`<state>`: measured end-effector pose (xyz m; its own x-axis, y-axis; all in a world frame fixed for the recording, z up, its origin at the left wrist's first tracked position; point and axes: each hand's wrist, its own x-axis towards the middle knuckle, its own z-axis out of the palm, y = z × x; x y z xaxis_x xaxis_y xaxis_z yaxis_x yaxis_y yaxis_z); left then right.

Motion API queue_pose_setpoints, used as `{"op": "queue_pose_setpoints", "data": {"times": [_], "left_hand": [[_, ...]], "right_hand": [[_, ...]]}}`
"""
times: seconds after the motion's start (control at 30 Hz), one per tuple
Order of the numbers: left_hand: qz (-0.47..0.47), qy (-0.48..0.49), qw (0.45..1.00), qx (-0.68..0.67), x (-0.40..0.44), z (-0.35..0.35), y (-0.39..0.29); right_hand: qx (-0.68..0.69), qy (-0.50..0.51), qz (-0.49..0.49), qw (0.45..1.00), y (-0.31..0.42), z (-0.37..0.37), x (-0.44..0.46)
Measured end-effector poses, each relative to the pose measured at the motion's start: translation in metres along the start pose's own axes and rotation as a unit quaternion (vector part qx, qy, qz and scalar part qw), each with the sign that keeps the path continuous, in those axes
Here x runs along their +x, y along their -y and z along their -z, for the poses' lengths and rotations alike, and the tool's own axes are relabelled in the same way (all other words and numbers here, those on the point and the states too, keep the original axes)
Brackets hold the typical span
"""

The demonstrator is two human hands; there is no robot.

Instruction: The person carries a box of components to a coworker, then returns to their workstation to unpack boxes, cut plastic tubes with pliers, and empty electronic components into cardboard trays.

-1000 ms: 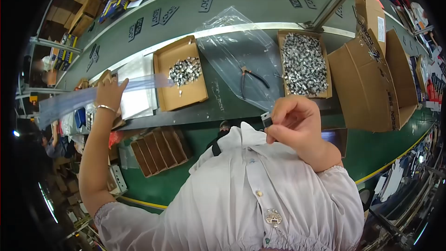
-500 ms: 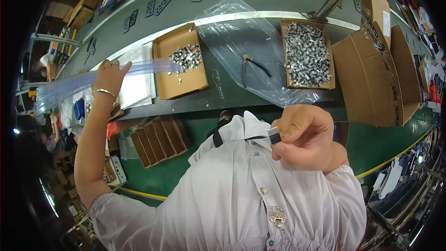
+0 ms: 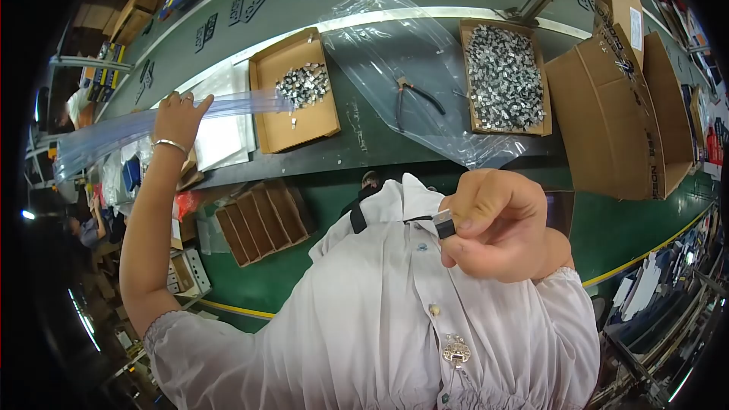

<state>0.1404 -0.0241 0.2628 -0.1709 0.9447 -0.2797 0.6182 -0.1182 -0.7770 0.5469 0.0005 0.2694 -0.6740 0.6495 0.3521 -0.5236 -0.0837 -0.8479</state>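
In the head view, a small black-and-silver part point(image 3: 444, 223) juts leftward from the right hand point(image 3: 497, 220), pinched between thumb and forefinger, before the worktop's point(image 3: 357, 153) near edge, fingers curled. Clear plastic strips point(image 3: 247, 103) pass through the left hand point(image 3: 181, 118), closed around them near the worktop's left end, arm outstretched, back of the hand upward.

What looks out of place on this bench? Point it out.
No clear spill or damage shows. Mildly odd: a small part lies apart from the pile in the left cardboard tray, nearer the person.
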Motion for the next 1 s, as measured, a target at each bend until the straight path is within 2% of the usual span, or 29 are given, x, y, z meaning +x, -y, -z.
{"op": "queue_pose_setpoints", "data": {"times": [0.07, 0.1, 0.17, 0.23, 0.27, 0.33, 0.37, 0.4, 0.5, 0.53, 0.6, 0.63, 0.67, 0.7, 0.73, 0.77, 0.87, 0.93, 0.97, 1.0], "left_hand": [[0.004, 0.001, 1.0, 0.0, -0.001, 0.002, 0.001], [0.004, 0.002, 1.0, 0.009, -0.003, 0.004, 0.0], [0.005, 0.003, 1.0, 0.019, -0.004, -0.001, -0.002], [-0.014, 0.005, 0.999, 0.035, -0.005, -0.015, -0.002], [0.002, 0.046, 0.999, 0.024, -0.012, -0.005, -0.004], [0.026, 0.037, 0.999, 0.014, -0.026, -0.01, -0.005], [0.021, 0.025, 0.999, 0.004, -0.031, -0.015, -0.008], [0.016, 0.0, 1.0, 0.006, -0.037, -0.023, -0.009], [0.046, 0.0, 0.998, -0.033, -0.048, -0.035, -0.009], [0.055, -0.022, 0.997, -0.045, -0.051, -0.035, -0.01], [0.066, -0.016, 0.996, -0.059, -0.059, -0.036, -0.019], [0.077, -0.008, 0.994, -0.071, -0.062, -0.04, -0.021], [0.087, -0.005, 0.992, -0.092, -0.057, -0.05, -0.022], [0.096, -0.002, 0.989, -0.113, -0.051, -0.063, -0.024], [0.098, -0.04, 0.986, -0.129, -0.046, -0.07, -0.025], [0.114, -0.049, 0.982, -0.143, -0.043, -0.087, -0.034], [0.126, -0.036, 0.972, -0.196, -0.045, -0.117, -0.04], [0.121, -0.065, 0.949, -0.284, -0.047, -0.13, -0.039], [0.118, -0.06, 0.95, -0.282, -0.043, -0.131, -0.036], [0.148, -0.034, 0.895, -0.419, -0.038, -0.128, -0.035]], "right_hand": [[0.049, -0.085, -0.04, 0.994, 0.002, -0.005, 0.0], [0.049, -0.085, -0.039, 0.994, -0.001, 0.0, 0.002], [-0.14, -0.164, 0.048, 0.975, -0.015, 0.029, 0.01], [-0.357, -0.334, -0.02, 0.872, -0.038, 0.083, 0.018], [-0.384, -0.355, -0.029, 0.852, -0.064, 0.132, 0.014], [-0.511, -0.369, -0.106, 0.769, -0.098, 0.209, -0.008], [-0.573, -0.387, -0.165, 0.703, -0.111, 0.232, -0.032], [-0.579, -0.393, -0.187, 0.689, -0.121, 0.253, -0.049], [-0.689, -0.29, -0.361, 0.557, -0.114, 0.268, -0.047], [-0.739, -0.285, -0.369, 0.486, -0.115, 0.266, -0.04], [-0.743, -0.297, -0.284, 0.527, -0.133, 0.264, -0.022], [-0.743, -0.261, -0.179, 0.589, -0.149, 0.26, -0.004], [-0.667, -0.244, -0.194, 0.677, -0.158, 0.235, 0.031], [-0.674, -0.171, -0.11, 0.71, -0.189, 0.231, 0.06], [-0.643, -0.118, -0.069, 0.753, -0.212, 0.217, 0.089], [-0.621, -0.1, -0.081, 0.773, -0.238, 0.207, 0.113], [-0.661, -0.07, -0.078, 0.743, -0.312, 0.191, 0.145], [-0.736, -0.035, -0.058, 0.674, -0.345, 0.189, 0.15], [-0.733, -0.035, -0.062, 0.677, -0.348, 0.191, 0.15], [-0.732, -0.011, -0.152, 0.664, -0.344, 0.201, 0.147]]}}
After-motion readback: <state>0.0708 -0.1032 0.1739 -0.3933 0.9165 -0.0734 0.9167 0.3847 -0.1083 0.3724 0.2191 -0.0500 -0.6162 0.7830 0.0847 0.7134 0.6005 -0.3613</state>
